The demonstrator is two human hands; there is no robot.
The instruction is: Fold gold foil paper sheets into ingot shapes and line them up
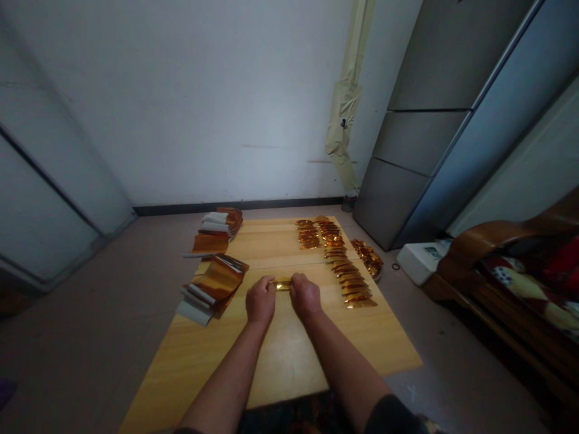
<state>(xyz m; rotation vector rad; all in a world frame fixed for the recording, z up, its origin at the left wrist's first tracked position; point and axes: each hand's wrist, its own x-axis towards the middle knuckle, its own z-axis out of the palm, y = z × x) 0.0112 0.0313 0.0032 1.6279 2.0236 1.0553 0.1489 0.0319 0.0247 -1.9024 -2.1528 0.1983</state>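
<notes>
A small strip of shiny gold foil paper (283, 285) is stretched between my two hands above the middle of the wooden table. My left hand (261, 299) is closed on its left end. At the right end, the fingers of my right hand (306, 295) are closed on it as well. Left of my hands lies a fanned stack of gold foil sheets (220, 277) with pale backs. Another such stack (211, 241) sits behind it. To the right, folded gold foil pieces (350, 280) stand in an overlapping row, with a shorter row (308, 234) beside its far end.
The light wooden table (289, 367) has a seam across it. Past its right edge, a container of gold pieces (368, 258) stands low near the floor. A grey refrigerator (407, 138), a white box (420, 262) and a wooden seat (474, 271) are on the right. A white wall (217, 108) rises behind.
</notes>
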